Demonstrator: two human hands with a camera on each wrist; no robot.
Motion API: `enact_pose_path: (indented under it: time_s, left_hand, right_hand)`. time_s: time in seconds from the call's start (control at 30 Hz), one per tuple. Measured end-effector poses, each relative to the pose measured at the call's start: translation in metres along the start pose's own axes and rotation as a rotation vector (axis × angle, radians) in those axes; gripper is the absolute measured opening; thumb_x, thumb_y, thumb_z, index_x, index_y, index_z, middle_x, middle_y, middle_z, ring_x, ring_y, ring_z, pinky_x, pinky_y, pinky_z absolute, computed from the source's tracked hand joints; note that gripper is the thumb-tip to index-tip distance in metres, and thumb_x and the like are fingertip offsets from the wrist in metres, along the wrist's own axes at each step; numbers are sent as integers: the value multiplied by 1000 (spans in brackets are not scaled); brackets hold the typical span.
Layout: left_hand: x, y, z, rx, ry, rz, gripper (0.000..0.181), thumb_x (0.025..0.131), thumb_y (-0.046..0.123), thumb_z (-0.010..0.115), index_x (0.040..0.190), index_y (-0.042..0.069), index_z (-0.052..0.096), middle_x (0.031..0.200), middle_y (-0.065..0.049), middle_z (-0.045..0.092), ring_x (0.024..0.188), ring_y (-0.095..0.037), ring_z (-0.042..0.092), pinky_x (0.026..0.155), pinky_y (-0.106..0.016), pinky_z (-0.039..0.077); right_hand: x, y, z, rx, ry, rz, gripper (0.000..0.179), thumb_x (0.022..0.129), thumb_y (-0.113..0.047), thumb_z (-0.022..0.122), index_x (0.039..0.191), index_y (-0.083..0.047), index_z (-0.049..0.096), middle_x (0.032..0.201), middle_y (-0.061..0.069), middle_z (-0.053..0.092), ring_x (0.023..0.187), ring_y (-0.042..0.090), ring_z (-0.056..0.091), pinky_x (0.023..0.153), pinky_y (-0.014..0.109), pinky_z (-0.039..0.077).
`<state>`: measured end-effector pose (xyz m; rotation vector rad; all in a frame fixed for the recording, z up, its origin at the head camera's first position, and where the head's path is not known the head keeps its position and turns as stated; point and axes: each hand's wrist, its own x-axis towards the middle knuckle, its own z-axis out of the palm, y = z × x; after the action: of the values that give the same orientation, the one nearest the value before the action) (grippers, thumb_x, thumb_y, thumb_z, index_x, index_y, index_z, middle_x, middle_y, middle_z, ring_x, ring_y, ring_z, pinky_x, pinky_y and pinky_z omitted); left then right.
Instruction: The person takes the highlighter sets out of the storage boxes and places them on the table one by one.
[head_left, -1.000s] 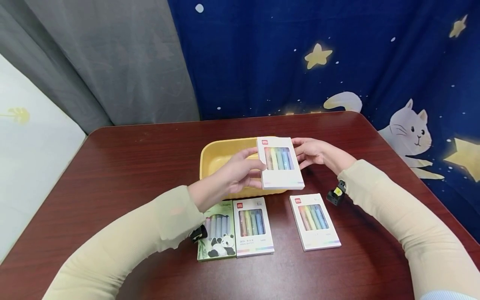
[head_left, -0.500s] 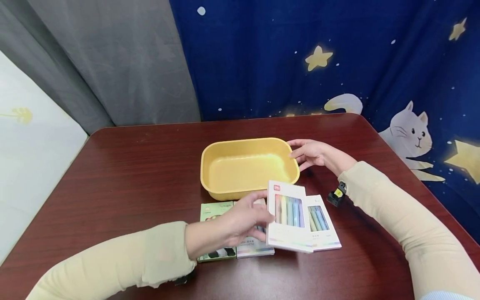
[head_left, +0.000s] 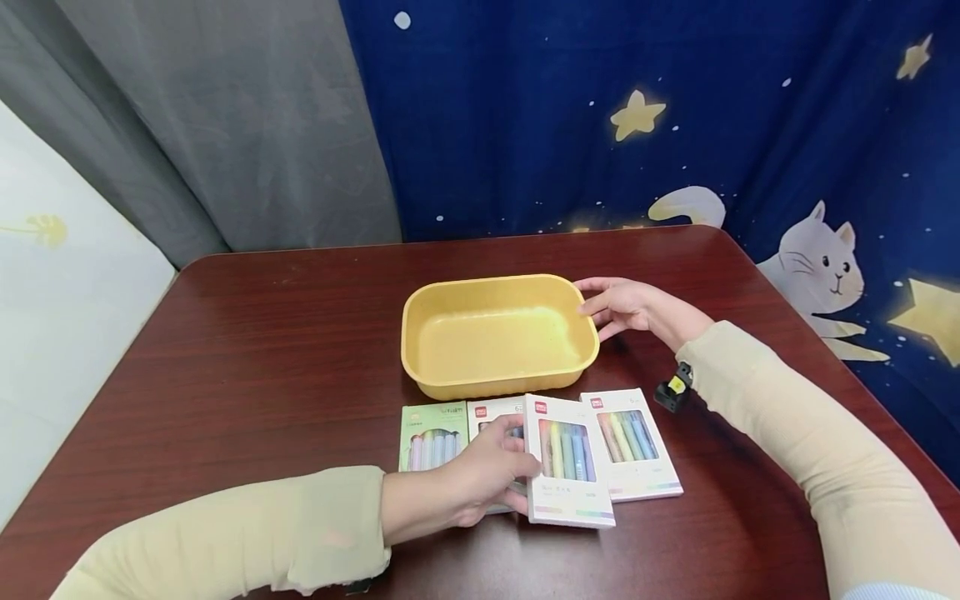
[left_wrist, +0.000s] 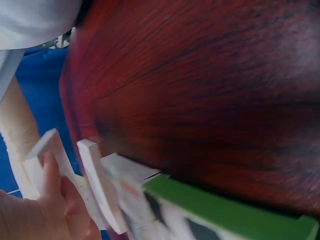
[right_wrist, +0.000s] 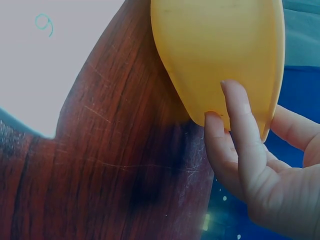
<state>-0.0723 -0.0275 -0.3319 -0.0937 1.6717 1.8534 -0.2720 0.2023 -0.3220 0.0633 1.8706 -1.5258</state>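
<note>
My left hand (head_left: 487,471) pinches a white windowed box of coloured pens (head_left: 573,504) by its left edge. It overlaps two other white pen boxes in the head view: one (head_left: 487,407) partly behind the hand, another (head_left: 637,479) to its right. Left of these lies a green pen box (head_left: 412,421), partly covered by my hand. In the left wrist view the held box (left_wrist: 55,142) stands tilted beyond the flat boxes. My right hand (head_left: 618,304) holds the right end of a yellow plastic basket (head_left: 495,387), its fingers (right_wrist: 240,110) against the outer wall and the thumb at the rim.
The boxes lie in front of the basket on a dark red wooden table (head_left: 300,333). Grey and blue star-patterned curtains (head_left: 525,108) hang behind the table's far edge. A white panel (head_left: 60,292) borders it at the left.
My left hand has brought the white pen box from over the basket toward the front, down among the other boxes, lately shifting it slightly left. The right hand has stayed at the basket.
</note>
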Motion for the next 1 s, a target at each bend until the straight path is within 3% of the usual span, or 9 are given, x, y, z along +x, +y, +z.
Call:
enact_pose_path:
  time_s: [0.2, 0.57, 0.87, 1.0]
  left_hand:
    - [13, -7, 0, 25, 96, 7, 70, 78, -14, 48, 140, -4, 15, 107, -20, 47, 75, -28, 64, 57, -38, 56]
    - [24, -9, 8, 83, 143, 21, 73, 75, -15, 51, 140, -1, 21, 104, -17, 49, 67, -23, 62, 48, -30, 54]
    - [27, -7, 10, 43, 124, -5, 72, 78, -13, 53, 141, 3, 22, 106, -17, 43, 73, -24, 61, 54, -34, 56]
    - [27, -3, 10, 63, 83, -56, 80, 79, -11, 57, 146, 10, 16, 114, -25, 44, 61, -19, 58, 56, -36, 56]
  right_hand:
    - [2, 1, 0, 2, -5, 1, 60, 92, -2, 48, 144, -8, 18, 90, 2, 61, 81, 15, 65, 69, 38, 56]
    - [0, -1, 0, -1, 9, 6, 61, 92, -1, 48, 144, -9, 19, 94, 3, 61, 82, 16, 65, 71, 40, 56]
    - [0, -1, -1, -5, 16, 12, 62, 92, -2, 49, 145, -9, 18, 97, 4, 60, 82, 16, 65, 73, 41, 55]
    - [0, -1, 0, -7, 16, 12, 62, 92, -2, 49, 145, -9, 18, 94, 3, 61, 82, 15, 65, 73, 40, 55]
